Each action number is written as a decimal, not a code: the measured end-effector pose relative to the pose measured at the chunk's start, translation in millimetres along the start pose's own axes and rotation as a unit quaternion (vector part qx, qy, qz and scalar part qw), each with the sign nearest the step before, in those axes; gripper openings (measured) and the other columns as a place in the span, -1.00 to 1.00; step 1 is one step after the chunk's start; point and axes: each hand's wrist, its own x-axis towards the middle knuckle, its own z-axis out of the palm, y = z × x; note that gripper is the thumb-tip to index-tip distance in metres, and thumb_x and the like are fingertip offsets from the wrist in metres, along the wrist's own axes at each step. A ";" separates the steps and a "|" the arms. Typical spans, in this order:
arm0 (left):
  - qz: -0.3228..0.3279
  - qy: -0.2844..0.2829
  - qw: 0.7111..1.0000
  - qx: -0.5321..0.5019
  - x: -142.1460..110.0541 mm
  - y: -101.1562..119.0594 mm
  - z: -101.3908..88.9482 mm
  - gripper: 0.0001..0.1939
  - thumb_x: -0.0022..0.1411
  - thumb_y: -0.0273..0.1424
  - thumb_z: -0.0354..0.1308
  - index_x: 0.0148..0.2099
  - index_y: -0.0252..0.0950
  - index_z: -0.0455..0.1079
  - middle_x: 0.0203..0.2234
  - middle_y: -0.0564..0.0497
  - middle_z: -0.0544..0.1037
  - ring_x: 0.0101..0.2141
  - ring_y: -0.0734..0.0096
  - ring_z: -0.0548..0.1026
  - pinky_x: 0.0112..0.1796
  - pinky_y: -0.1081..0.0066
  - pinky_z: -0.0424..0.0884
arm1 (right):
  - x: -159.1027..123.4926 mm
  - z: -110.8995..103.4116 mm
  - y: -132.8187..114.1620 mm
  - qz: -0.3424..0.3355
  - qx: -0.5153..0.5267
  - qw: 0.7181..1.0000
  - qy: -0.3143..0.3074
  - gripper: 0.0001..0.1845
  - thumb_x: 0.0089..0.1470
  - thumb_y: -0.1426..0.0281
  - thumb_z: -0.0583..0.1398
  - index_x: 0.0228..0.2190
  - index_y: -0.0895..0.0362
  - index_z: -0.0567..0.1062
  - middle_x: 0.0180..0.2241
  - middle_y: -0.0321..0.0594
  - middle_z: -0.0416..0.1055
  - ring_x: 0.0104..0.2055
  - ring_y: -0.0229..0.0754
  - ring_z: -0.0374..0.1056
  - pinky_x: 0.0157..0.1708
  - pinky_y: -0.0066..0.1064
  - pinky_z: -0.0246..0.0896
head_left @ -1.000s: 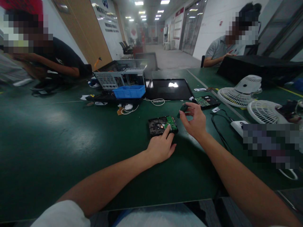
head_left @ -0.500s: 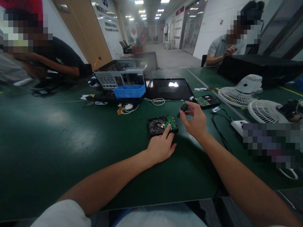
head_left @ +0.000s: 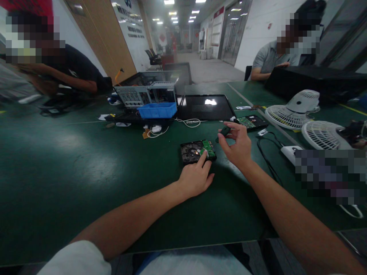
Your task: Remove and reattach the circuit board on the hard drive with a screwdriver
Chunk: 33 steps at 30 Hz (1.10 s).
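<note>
A hard drive (head_left: pixel 192 149) lies on the green table, its green circuit board facing up on the right side. My left hand (head_left: pixel 195 177) rests at its front edge, with the index finger stretched onto the board and the thumb apart, off the drive. Just right of the drive, my right hand (head_left: pixel 236 147) pinches the dark green handle of a screwdriver (head_left: pixel 224 132) between thumb and fingers. The handle tilts down toward the drive; its thin shaft cannot be made out clearly.
Behind the drive stand a blue bin (head_left: pixel 157 110), an opened computer case (head_left: pixel 133 97) and a flat black panel (head_left: pixel 205 107). A second hard drive (head_left: pixel 251 122), a black cable (head_left: pixel 265 156) and white fan parts (head_left: pixel 286 116) are at right. Two people sit across the table.
The screwdriver has lifted slightly away from the drive, rightward, with my right hand. My left hand stays on the drive. The person at right has lowered a hand.
</note>
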 end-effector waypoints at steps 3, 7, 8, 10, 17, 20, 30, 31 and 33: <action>0.002 0.005 1.000 0.000 -0.4 -0.6 0.5 -0.54 0.44 -0.14 0.07 0.25 -0.29 0.31 0.46 -0.30 0.06 -0.18 0.07 0.65 -0.26 0.14 0.57 | -1.0 0.9 1.4 0.009 -0.002 1.000 -0.005 -0.51 0.21 0.20 0.30 0.09 0.00 0.29 0.00 -0.10 0.52 -0.19 -0.08 0.57 -0.25 -0.17 0.59; 0.004 0.005 1.000 0.002 -0.5 -1.2 0.7 -0.53 0.45 -0.14 0.07 0.26 -0.29 0.30 0.46 -0.30 0.05 -0.19 0.07 0.65 -0.28 0.14 0.57 | -0.7 -1.1 0.2 -0.022 -0.050 0.998 0.006 -0.55 0.24 0.23 0.27 0.11 0.01 0.36 -0.13 -0.13 0.52 -0.25 -0.08 0.54 -0.24 -0.15 0.59; 0.004 0.004 1.000 0.002 -0.4 -1.2 0.6 -0.53 0.45 -0.14 0.07 0.26 -0.29 0.30 0.46 -0.30 0.05 -0.19 0.07 0.65 -0.28 0.14 0.57 | -0.3 -1.9 -0.3 -0.033 -0.060 0.998 0.004 -0.56 0.25 0.24 0.26 0.12 0.01 0.37 -0.13 -0.12 0.51 -0.22 -0.07 0.54 -0.24 -0.14 0.59; 0.004 0.006 1.000 0.002 -0.4 -1.1 0.0 -0.53 0.45 -0.14 0.06 0.26 -0.30 0.30 0.46 -0.29 0.06 -0.19 0.07 0.65 -0.28 0.13 0.57 | 0.6 -3.2 -1.2 -0.049 -0.074 0.996 -0.003 -0.56 0.27 0.25 0.23 0.15 -0.01 0.38 -0.11 -0.11 0.49 -0.19 -0.05 0.52 -0.25 -0.13 0.60; 0.005 0.005 1.000 0.001 -0.8 -1.0 -0.7 -0.53 0.45 -0.14 0.06 0.26 -0.30 0.30 0.46 -0.30 0.05 -0.20 0.07 0.65 -0.29 0.13 0.57 | 0.5 -1.5 3.4 -0.043 -0.039 0.998 0.012 -0.54 0.22 0.27 0.28 0.12 -0.02 0.36 0.08 -0.07 0.43 -0.05 -0.03 0.51 -0.25 -0.17 0.61; 0.005 0.006 1.000 0.001 -0.8 -1.1 0.4 -0.53 0.45 -0.14 0.06 0.25 -0.30 0.30 0.46 -0.29 0.05 -0.20 0.08 0.65 -0.29 0.13 0.57 | 0.2 -0.8 5.7 -0.037 -0.024 0.999 0.019 -0.54 0.21 0.27 0.30 0.09 0.00 0.35 0.09 -0.06 0.42 -0.04 -0.03 0.51 -0.24 -0.17 0.62; -0.004 -0.001 1.000 0.014 -1.0 0.7 1.1 -0.54 0.46 -0.14 0.02 0.26 -0.29 0.30 0.48 -0.23 0.02 -0.17 0.09 0.64 -0.24 0.12 0.57 | 3.3 -6.0 -5.2 -0.056 -0.067 0.996 0.016 -0.62 0.22 0.35 0.23 0.06 0.04 0.40 -0.02 -0.06 0.40 -0.10 -0.04 0.46 -0.25 -0.18 0.57; -0.003 -0.001 1.000 0.014 -1.1 0.6 1.2 -0.54 0.46 -0.14 0.02 0.26 -0.29 0.30 0.48 -0.23 0.02 -0.17 0.09 0.64 -0.25 0.13 0.57 | 2.7 -5.2 -4.9 -0.049 -0.061 0.997 0.013 -0.62 0.22 0.35 0.23 0.07 0.03 0.39 -0.01 -0.07 0.41 -0.11 -0.05 0.47 -0.25 -0.18 0.57; -0.003 -0.001 1.000 0.015 -1.2 0.5 1.3 -0.54 0.46 -0.15 0.02 0.26 -0.29 0.30 0.47 -0.23 0.03 -0.18 0.10 0.64 -0.26 0.14 0.57 | 1.5 -3.3 -3.2 -0.029 -0.049 0.998 0.007 -0.61 0.23 0.34 0.23 0.08 0.02 0.36 -0.04 -0.10 0.45 -0.15 -0.08 0.49 -0.25 -0.19 0.56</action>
